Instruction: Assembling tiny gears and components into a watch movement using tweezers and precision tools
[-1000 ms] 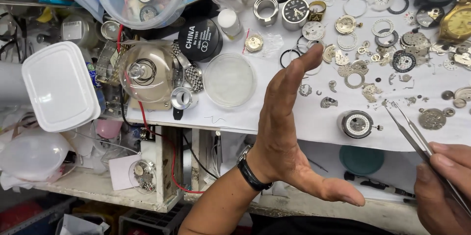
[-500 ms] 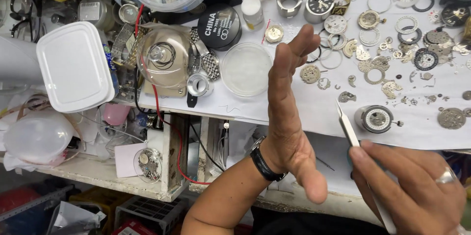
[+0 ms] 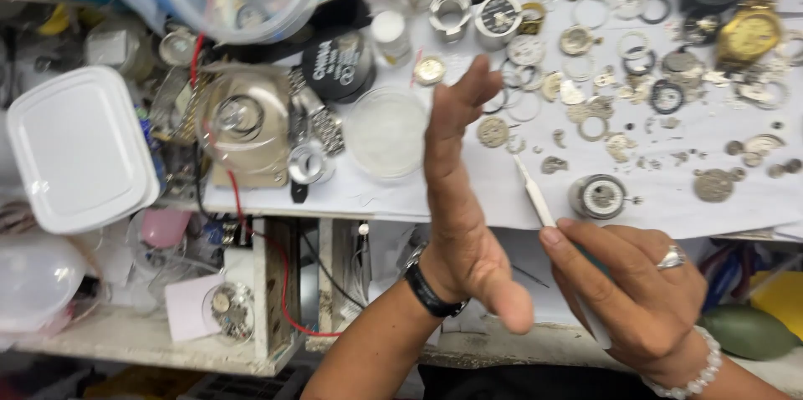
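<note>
Bare forearms; black wristband [image 3: 431, 293], silver ring [image 3: 672, 259], white bead bracelet [image 3: 698, 373].

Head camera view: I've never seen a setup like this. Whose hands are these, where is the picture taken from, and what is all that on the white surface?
There is no machine: a person works with bare hands, and the single camera sits on their head, looking down. The left hand is raised edge-on, open and empty, with a black wristband. The right hand, wearing a ring and a bead bracelet, holds slim white tweezers pointing at the bench. The white work surface is strewn with watch parts: rings, gears, dials and a round watch movement. A white lidded box sits at the left.
</note>
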